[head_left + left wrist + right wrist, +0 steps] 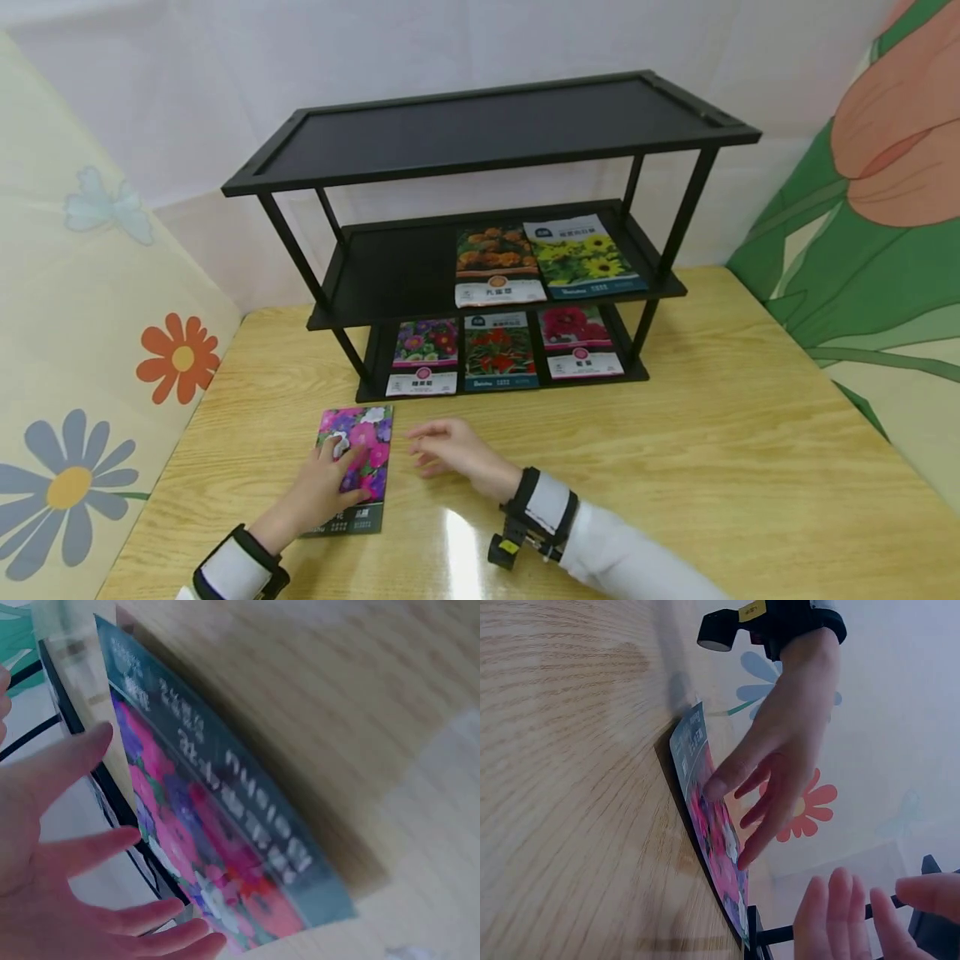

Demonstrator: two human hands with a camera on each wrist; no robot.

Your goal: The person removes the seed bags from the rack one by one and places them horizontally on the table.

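A seed packet with pink, purple and white flowers lies on the table, its dark green text band toward me and its lettering upside down. My left hand is over its left side, thumb and fingers spread; the left wrist view shows the fingertips right at the packet's printed face. To the right of the packet my right hand hovers above the wood with loosely bent fingers and nothing in them. In the right wrist view the packet appears edge-on, slightly raised at its near end.
A black three-tier rack stands behind. Its middle shelf bears an orange-flower packet and a yellow-flower packet. On the bottom shelf are an aster-like packet, a red-flower packet and a crimson-flower packet. Floral panels flank the table.
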